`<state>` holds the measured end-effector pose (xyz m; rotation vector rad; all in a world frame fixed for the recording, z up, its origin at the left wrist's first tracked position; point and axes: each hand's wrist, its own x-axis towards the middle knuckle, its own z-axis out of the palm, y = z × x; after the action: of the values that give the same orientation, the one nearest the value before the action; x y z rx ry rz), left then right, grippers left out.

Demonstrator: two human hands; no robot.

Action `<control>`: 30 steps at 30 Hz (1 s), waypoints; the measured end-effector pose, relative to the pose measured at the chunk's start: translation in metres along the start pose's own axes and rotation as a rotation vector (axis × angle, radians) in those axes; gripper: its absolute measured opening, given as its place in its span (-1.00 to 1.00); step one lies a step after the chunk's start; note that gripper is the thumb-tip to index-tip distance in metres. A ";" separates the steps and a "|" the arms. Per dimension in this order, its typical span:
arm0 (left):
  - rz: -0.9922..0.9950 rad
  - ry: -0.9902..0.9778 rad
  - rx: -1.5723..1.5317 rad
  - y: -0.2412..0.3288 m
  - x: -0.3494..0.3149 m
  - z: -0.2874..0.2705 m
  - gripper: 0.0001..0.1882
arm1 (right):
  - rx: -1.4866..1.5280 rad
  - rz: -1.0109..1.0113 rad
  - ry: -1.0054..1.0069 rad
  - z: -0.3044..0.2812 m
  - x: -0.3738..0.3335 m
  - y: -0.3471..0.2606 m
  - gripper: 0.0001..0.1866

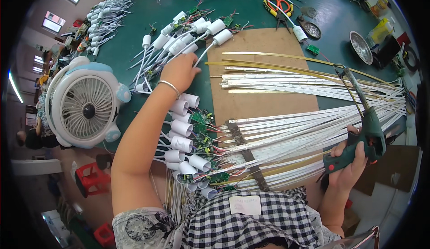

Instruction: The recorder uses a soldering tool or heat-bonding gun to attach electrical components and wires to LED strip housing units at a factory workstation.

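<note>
My left hand (180,73), with a bangle on its wrist, is at the near edge of a pile of white plastic sleeves (177,46) on white cables with small green circuit boards. Its fingers are closed around a white cable (204,55), which runs up to a sleeve (222,37). My right hand (351,161) grips a green soldering gun (372,135) whose metal tip points up and left, above the strips. Long thin LED strips (286,137), white and gold, lie between my hands. Wired to their left ends is a row of sleeves (181,127) with circuit boards (200,127).
A brown board (260,43) lies under the strips; a dark bar (244,150) crosses them. At left stands a white-and-blue fan (88,110). Pliers (281,23), red-handled scissors (278,6), a round tin (312,29) and a metal dish (361,47) sit farther back.
</note>
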<state>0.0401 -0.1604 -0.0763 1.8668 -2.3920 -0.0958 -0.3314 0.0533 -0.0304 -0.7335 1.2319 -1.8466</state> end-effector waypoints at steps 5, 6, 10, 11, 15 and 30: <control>-0.017 0.230 -0.119 -0.008 0.012 -0.023 -0.86 | -0.011 -0.025 -0.018 -0.001 0.001 0.000 -0.53; 0.103 0.376 -0.124 -0.012 0.006 -0.039 -0.87 | -0.010 -0.027 -0.029 -0.001 0.001 0.001 -0.53; 0.101 0.333 -0.279 -0.038 -0.018 -0.076 -0.88 | -0.005 0.000 -0.008 -0.007 0.001 0.005 -0.53; 0.029 0.199 -0.286 -0.058 -0.027 -0.077 -0.87 | 0.003 0.007 -0.023 -0.008 0.002 0.005 -0.54; -0.180 -0.199 -0.130 -0.106 -0.056 -0.052 -0.84 | 0.029 0.022 -0.058 -0.007 0.003 0.011 -0.53; 0.350 0.267 0.027 0.014 0.025 0.010 -0.90 | 0.017 0.009 -0.114 -0.009 0.000 0.005 -0.53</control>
<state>0.0195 -0.1814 -0.0831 1.3413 -2.4887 0.2010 -0.3373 0.0563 -0.0386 -0.8117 1.1432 -1.7806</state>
